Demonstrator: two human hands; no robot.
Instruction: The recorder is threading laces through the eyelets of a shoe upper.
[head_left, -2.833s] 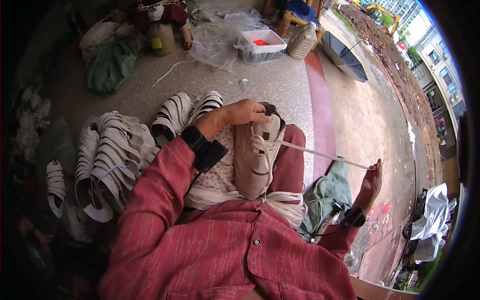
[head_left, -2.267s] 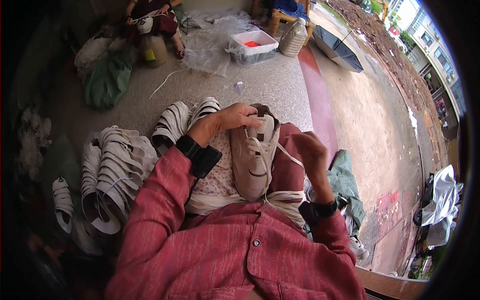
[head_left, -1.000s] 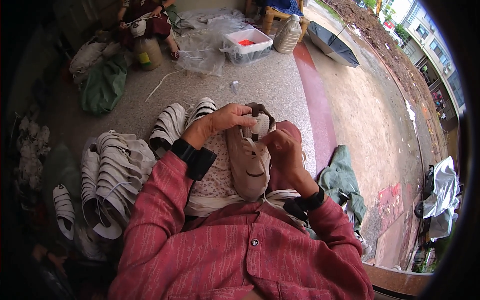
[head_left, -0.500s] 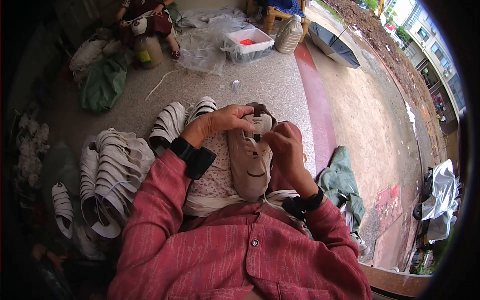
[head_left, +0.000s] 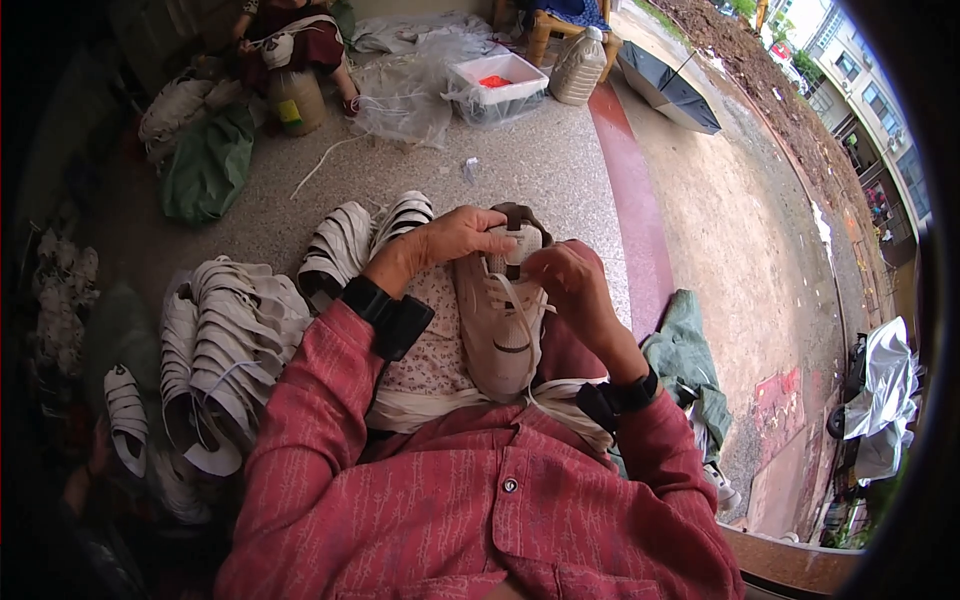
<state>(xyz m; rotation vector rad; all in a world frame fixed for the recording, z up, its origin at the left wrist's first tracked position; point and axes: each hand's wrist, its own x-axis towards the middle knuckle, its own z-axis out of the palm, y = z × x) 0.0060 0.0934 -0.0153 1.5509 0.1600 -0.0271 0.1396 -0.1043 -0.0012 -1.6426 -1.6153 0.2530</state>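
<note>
The beige shoe upper [head_left: 497, 325] lies lengthwise on your lap, toe end toward your body, with a white lace [head_left: 520, 310] running up its middle. Your left hand [head_left: 455, 240] is curled over the far end of the upper, fingers closed on its edge, and your right hand [head_left: 560, 285] pinches shut on the lace just beside that same end. By the look of it, the lacing is well along: the lace already crosses most of the front, and only the last stretch by your fingers seems open. Loose white cord [head_left: 440, 408] is bunched across your waist.

At the left of the floor [head_left: 560, 170], a big stack of white uppers [head_left: 225, 345] sits near your knee, with more pairs [head_left: 365, 240] just beyond. The floor is speckled stone with a red strip along its right edge, then bare ground. At the far edge stand a clear plastic tub [head_left: 497, 85], a large jug [head_left: 580, 65] and crumpled plastic sheeting [head_left: 405, 90]. A green cloth [head_left: 690, 365] lies beside your right arm.
</note>
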